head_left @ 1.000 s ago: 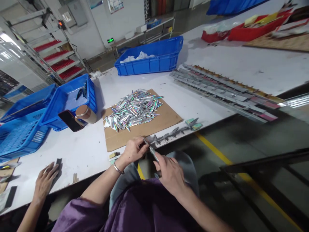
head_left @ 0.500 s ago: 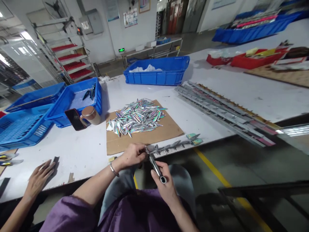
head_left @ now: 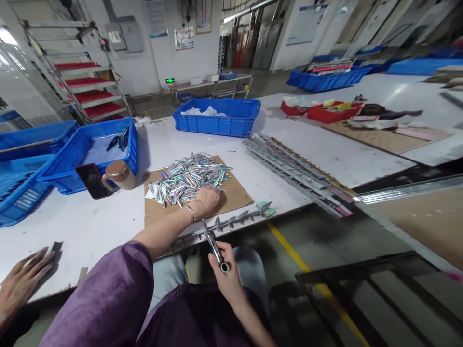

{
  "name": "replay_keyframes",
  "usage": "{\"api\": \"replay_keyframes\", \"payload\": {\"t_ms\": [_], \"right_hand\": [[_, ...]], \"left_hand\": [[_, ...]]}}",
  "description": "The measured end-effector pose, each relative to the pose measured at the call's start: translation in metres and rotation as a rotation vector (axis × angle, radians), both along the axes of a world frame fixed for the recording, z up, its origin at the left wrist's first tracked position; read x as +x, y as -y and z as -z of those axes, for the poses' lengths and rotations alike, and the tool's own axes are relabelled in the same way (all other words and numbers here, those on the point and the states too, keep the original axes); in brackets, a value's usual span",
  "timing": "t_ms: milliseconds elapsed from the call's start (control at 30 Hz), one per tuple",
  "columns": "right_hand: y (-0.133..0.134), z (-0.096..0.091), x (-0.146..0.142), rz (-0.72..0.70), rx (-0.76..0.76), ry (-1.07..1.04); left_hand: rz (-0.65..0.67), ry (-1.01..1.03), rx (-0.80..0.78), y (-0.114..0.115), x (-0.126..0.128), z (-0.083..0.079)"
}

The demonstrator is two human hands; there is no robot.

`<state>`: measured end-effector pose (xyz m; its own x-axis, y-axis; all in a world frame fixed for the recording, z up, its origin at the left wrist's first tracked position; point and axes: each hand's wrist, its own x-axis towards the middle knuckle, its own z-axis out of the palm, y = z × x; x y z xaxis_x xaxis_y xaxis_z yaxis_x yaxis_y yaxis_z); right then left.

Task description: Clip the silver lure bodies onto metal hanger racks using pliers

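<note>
My left hand rests at the near right side of a heap of slim, shiny silver lure-like pieces. Its fingers are curled down among them, and what they pinch is hidden. The heap lies on a flat sheet of brown cardboard. Below the table edge, my right hand is closed around a shiny metal tube-shaped tool, its open round end towards me. The tool's far tip is by a row of grey, fin-like holders along the table edge.
A blue crate with white material stands behind the heap. Long metal racks lie at right. A mug, a phone and blue bins are at left. Another person's hand lies on the table at far left.
My left hand has left the tool's tip and row of holders and moved forward onto the silver heap. My right hand still grips the tool. The view has turned right.
</note>
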<state>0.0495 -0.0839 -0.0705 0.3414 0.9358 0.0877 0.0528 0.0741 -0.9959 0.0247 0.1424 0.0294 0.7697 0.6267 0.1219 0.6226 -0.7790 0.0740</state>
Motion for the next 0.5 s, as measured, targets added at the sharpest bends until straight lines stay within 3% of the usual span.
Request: {"api": "replay_keyframes", "payload": {"t_ms": [167,300,400,500], "right_hand": [[0.005,-0.001,0.003,-0.013,-0.022,0.025],[0.020,-0.005,0.000,0.007,-0.067,-0.037],[0.029,-0.010,-0.009,0.011,-0.097,-0.321],[0.028,-0.014,-0.018,-0.011,-0.161,-0.832]], "left_hand": [[-0.038,0.036,-0.052,-0.002,-0.032,-0.009],[-0.015,0.377,-0.226,0.007,-0.088,-0.022],[-0.096,0.619,-0.371,0.029,-0.124,-0.022],[-0.181,0.795,-0.531,0.059,-0.142,-0.011]]}}
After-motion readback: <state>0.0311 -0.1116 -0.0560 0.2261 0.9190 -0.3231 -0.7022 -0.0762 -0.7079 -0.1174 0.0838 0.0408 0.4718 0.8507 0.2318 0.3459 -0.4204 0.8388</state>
